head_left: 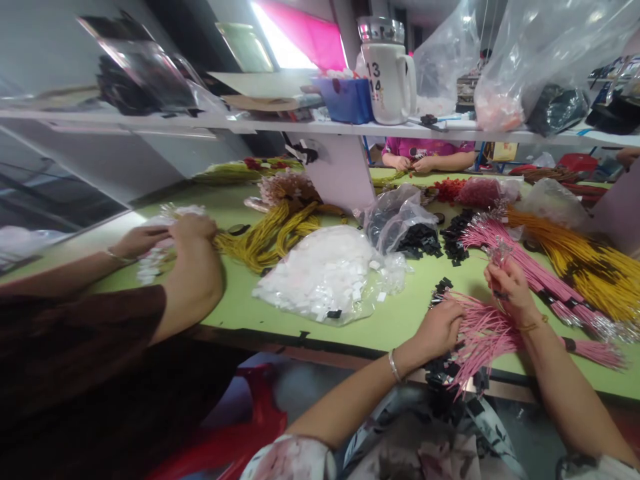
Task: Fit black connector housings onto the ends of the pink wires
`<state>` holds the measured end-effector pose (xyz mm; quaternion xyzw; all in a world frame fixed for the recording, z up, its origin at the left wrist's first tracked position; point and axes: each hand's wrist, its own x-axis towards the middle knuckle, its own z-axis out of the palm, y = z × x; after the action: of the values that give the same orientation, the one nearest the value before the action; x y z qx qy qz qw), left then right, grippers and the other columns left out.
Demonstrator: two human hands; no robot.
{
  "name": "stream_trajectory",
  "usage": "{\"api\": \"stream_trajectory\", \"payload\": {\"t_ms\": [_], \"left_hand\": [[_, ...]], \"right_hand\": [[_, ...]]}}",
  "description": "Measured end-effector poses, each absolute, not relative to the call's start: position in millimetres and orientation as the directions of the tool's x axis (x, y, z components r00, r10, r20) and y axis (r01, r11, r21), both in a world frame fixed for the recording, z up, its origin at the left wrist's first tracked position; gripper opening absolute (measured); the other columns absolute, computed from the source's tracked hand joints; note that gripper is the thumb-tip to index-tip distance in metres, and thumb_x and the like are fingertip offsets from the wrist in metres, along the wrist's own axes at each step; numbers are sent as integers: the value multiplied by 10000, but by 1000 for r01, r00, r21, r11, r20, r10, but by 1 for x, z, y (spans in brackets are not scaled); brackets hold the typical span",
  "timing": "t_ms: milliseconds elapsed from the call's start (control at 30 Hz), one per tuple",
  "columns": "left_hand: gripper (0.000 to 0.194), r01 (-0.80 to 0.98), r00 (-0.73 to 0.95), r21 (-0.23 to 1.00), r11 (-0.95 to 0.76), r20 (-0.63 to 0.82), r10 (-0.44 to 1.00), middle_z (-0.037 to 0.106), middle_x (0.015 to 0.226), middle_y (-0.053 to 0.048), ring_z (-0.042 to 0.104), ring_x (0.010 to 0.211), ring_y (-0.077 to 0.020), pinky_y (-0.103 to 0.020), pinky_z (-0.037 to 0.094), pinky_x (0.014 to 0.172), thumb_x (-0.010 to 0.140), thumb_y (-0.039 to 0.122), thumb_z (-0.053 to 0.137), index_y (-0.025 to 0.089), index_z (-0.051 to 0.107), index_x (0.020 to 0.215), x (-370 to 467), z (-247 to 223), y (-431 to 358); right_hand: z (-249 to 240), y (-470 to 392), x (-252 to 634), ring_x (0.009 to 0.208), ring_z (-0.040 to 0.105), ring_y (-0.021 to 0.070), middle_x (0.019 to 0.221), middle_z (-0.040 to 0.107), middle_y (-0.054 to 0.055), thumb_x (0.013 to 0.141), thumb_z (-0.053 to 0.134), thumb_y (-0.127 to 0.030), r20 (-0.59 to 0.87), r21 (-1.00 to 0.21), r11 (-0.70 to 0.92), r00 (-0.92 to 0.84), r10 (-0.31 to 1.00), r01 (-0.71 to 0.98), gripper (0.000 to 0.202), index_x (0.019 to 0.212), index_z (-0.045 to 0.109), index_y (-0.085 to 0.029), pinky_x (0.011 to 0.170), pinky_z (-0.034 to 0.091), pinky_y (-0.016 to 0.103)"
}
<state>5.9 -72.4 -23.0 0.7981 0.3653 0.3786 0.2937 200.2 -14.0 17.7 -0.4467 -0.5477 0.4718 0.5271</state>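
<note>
My right hand point(506, 285) is closed round a small bunch of pink wires point(500, 252), whose silvery terminal ends stick up above the fingers. Lower and to the left, my left hand point(441, 328) has its fingers curled at the ends of other pink wires point(483, 340); what lies exactly between the fingertips is hidden. Black connectors point(443, 287) show just beyond my left hand, and more black connectors point(440, 370) hang at the table's front edge under the wires. A long bundle of pink wires point(530, 267) with metal tips lies behind my right hand.
A clear bag of white connectors point(320, 273) sits mid-table. Loose black connectors point(420, 241), yellow wires point(280, 233) and orange wires point(585, 253) lie around. A co-worker's hands point(187, 230) work at left; another person point(430, 155) sits opposite. A shelf point(280, 125) crosses above, carrying a mug point(385, 80).
</note>
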Motion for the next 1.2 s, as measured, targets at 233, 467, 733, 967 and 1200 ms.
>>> {"api": "stream_trajectory", "payload": {"t_ms": [233, 467, 733, 967, 1200], "left_hand": [[204, 474, 164, 783, -404, 372, 914, 703, 933, -79, 622, 901, -195, -312, 476, 833, 918, 242, 529, 176, 721, 903, -16, -10, -20], [288, 818, 215, 507, -271, 167, 962, 662, 989, -133, 599, 928, -234, -339, 444, 857, 909, 137, 459, 135, 729, 1009, -13, -37, 85], [188, 799, 256, 488, -351, 252, 933, 607, 1054, -109, 555, 990, -211, -323, 425, 898, 899, 133, 489, 158, 675, 915, -16, -54, 83], [356, 749, 151, 616, -245, 202, 968, 614, 1020, -79, 545, 938, -211, -333, 438, 861, 785, 68, 591, 186, 613, 1120, -24, -54, 62], [250, 448, 39, 880, -154, 153, 987, 576, 822, -15, 529, 733, -141, -294, 453, 771, 694, 48, 638, 159, 683, 912, -28, -51, 51]], "right_hand": [[13, -4, 189, 505, 342, 99, 566, 447, -48, 744, 671, -338, 117, -989, 128, -135, 984, 72, 232, 663, 499, -205, 480, 249, 252], [6, -2, 182, 513, 252, 92, 562, 344, -70, 741, 703, -501, 45, -994, 63, -193, 980, 91, 382, 671, 471, -206, 496, 178, 254], [-3, -2, 183, 545, 349, 105, 607, 433, -44, 770, 693, -475, 43, -996, 61, -227, 973, 72, 345, 693, 507, -194, 522, 268, 252], [-2, -7, 178, 582, 435, 115, 639, 503, -33, 737, 730, -524, 7, -1000, 13, -236, 972, 25, 384, 751, 566, -177, 576, 402, 259], [-1, -11, 176, 613, 511, 147, 652, 535, -18, 698, 776, -550, -17, -999, -26, -243, 970, -32, 416, 767, 583, -188, 608, 488, 297]]}}
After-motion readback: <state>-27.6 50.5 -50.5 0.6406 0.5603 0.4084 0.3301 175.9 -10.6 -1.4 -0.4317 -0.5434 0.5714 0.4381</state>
